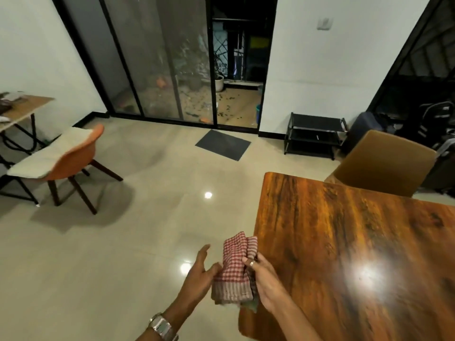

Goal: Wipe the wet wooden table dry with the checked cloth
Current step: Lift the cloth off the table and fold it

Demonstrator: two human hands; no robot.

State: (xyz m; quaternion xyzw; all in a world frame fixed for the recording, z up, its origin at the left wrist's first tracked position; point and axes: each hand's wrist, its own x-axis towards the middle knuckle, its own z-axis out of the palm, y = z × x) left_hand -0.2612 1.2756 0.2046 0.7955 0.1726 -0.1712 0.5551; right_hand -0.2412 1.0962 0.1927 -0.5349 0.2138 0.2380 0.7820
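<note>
Hands meet: right hand pinches checked cloth, left hand spread alongside.

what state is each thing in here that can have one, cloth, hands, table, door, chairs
checked cloth: bunched, held off the table's edge
right hand: closed in a grip on the cloth
left hand: open, fingers touching the cloth
wooden table: glossy, nothing on it, wetness unclear
sliding glass door: right side open
orange chair: upright, cushion on seat
tan chair: upright at table
</note>
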